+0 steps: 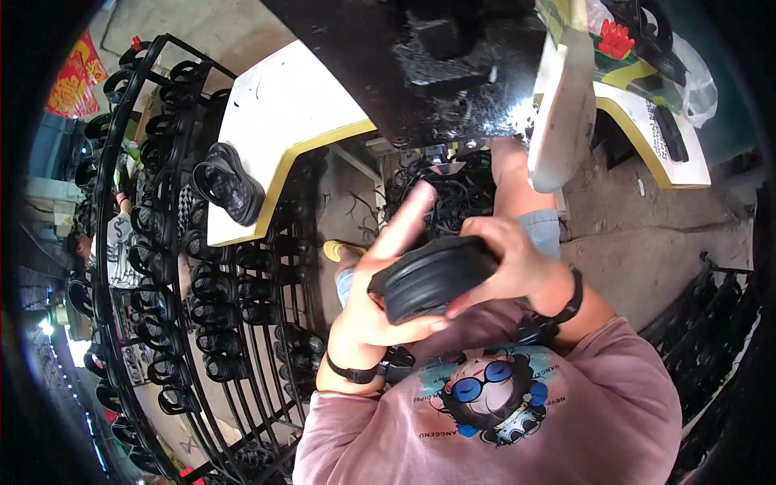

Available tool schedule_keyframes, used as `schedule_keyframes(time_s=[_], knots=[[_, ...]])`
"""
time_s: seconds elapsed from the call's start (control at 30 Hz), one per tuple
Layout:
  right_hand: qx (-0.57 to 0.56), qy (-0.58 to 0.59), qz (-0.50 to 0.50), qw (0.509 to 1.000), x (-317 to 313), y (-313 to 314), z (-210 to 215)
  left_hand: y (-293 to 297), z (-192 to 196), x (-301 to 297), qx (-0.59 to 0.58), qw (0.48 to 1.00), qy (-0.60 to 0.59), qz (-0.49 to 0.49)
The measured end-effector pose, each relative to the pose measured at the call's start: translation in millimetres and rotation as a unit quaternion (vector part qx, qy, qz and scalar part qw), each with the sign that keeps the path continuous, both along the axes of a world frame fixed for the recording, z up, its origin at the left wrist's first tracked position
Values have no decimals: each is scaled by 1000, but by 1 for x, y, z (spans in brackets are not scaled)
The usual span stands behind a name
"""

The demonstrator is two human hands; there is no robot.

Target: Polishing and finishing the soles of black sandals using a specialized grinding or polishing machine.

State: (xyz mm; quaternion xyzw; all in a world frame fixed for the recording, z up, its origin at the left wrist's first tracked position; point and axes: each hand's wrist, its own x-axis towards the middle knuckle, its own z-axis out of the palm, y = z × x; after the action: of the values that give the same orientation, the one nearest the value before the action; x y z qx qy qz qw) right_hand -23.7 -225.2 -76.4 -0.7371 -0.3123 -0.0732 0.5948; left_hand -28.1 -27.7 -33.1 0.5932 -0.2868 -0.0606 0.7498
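Right now both hands hold one black moulded rubber sandal (432, 276) at chest height, above the person's lap and well clear of the white desk with the yellow edge (279, 105). The left hand (373, 311) cups it from below, palm up, with the forefinger stretched out straight, so its grip is only partly closed. The right hand (508, 260) wraps over the top, fingers curled round the far edge in a firm grip. A slip looks possible: with the left forefinger lifted away, the sandal rests mostly on the palm, and a twist could tip it down into the tangle of black rubber offcuts (453, 194) on the floor. Another black sandal (228, 183) lies near the desk's edge, beside the black metal rack of sandals (194, 323).
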Motion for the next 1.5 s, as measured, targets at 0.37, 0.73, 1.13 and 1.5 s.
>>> schedule_keyframes(time_s=[0.37,0.73,1.13,1.5], knots=[[-107,-143,88,980,-54,-53,11,-90,-29,-2,-58,986,121,103],[613,229,-47,754,-48,-81,-92,-68,-67,-11,-291,920,245,95],[526,324,16,786,-25,33,-41,73,-48,26,-313,932,126,133],[311,225,47,922,5,33,-7,46,-18,31,147,980,38,132]])
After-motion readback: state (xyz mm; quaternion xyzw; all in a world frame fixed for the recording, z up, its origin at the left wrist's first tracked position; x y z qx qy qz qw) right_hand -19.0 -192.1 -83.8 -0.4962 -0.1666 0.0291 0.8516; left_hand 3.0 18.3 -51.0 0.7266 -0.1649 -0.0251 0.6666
